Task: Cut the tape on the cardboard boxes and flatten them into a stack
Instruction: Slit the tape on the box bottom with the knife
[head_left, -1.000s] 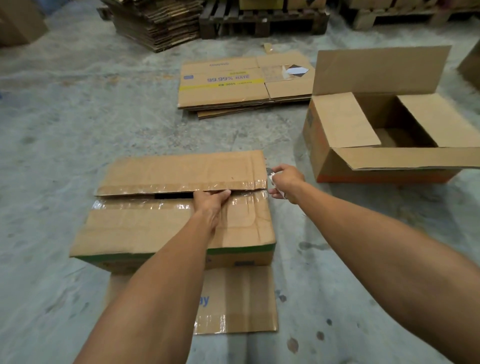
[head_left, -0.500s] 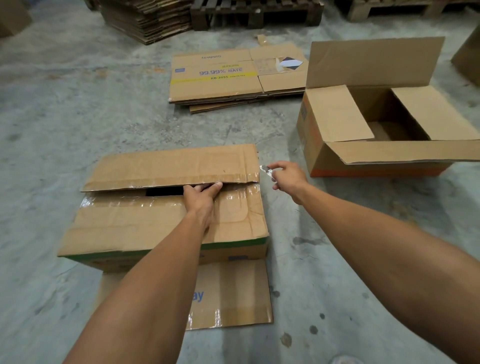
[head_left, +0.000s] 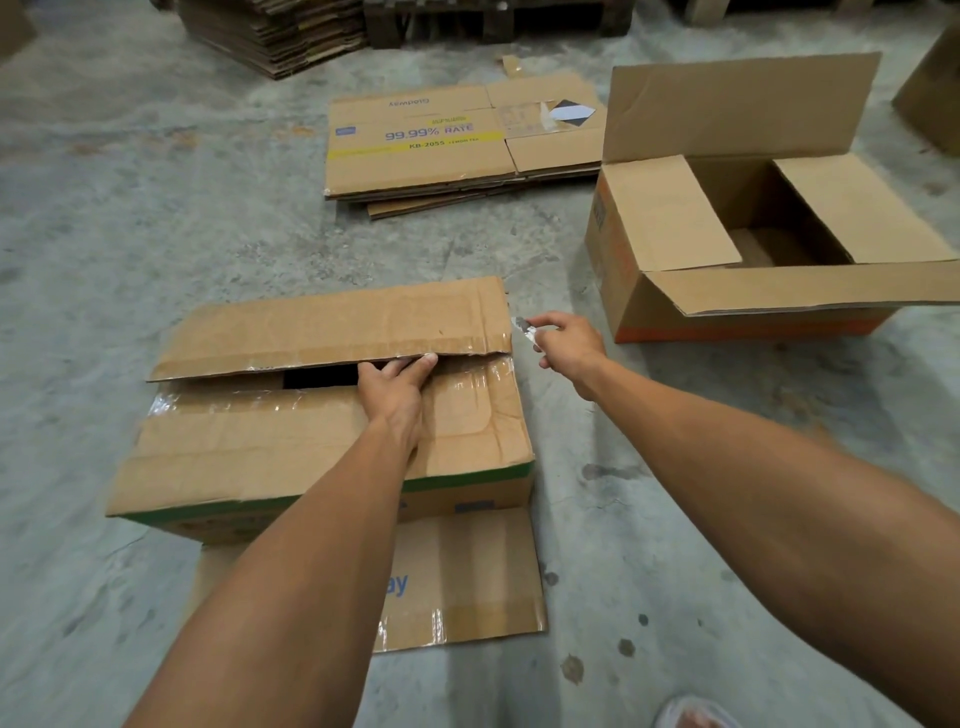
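On the floor, the left hand (head_left: 397, 382) presses flat on the box (head_left: 322, 415) while the right hand (head_left: 563, 340) grips a small cutter (head_left: 522, 326) just off its corner; the flaps look ready to be opened next.

Just one cam, head-mounted, wide-angle, looking fwd and down at the concrete floor (head_left: 156, 218). Both forearms run up from the bottom edge, so it sits close above the near box (head_left: 322, 431). Pallets (head_left: 493, 21) are cut off at the top edge, a shoe tip (head_left: 691, 714) at the bottom. Straight lines bend near the edges. No 2nd view, so no overlap.
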